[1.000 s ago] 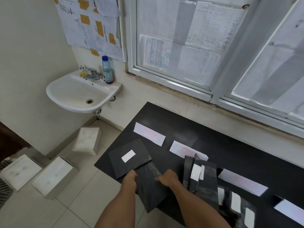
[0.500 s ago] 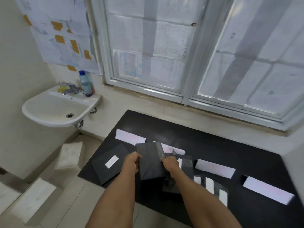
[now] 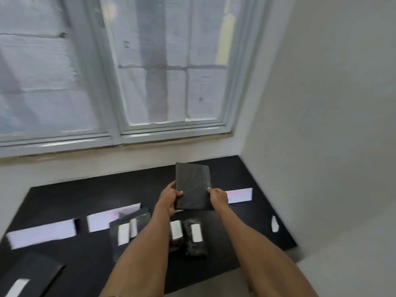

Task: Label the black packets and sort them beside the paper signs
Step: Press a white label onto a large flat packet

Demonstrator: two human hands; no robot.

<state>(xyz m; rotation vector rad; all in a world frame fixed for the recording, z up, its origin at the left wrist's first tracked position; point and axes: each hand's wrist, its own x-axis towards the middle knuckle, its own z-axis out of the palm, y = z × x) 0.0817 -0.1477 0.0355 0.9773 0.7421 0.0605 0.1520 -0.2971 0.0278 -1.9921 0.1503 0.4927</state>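
I hold a black packet point(image 3: 192, 186) upright above the black table point(image 3: 246, 174); no label shows on the side facing me. My left hand point(image 3: 169, 197) grips its left edge and my right hand point(image 3: 218, 196) pinches its right edge. Just right of my right hand lies a white paper sign point(image 3: 240, 195). More paper signs lie at the left point(image 3: 41, 233) and centre-left point(image 3: 105, 219). Labelled black packets lie below my arms: a stack point(image 3: 128, 230) under my left forearm, two more point(image 3: 195, 239) between my arms, and one point(image 3: 30, 277) at the bottom left corner.
A window point(image 3: 128, 67) with a pale frame runs behind the table. A plain wall point(image 3: 321, 103) closes the right side. A small white scrap point(image 3: 274, 224) lies near the table's right edge. Pale floor point(image 3: 321, 275) shows at the bottom right.
My view has swung to the right, so the sink has left the frame. Both hands have carried the unlabelled packet up and to the right, toward the rightmost paper sign.
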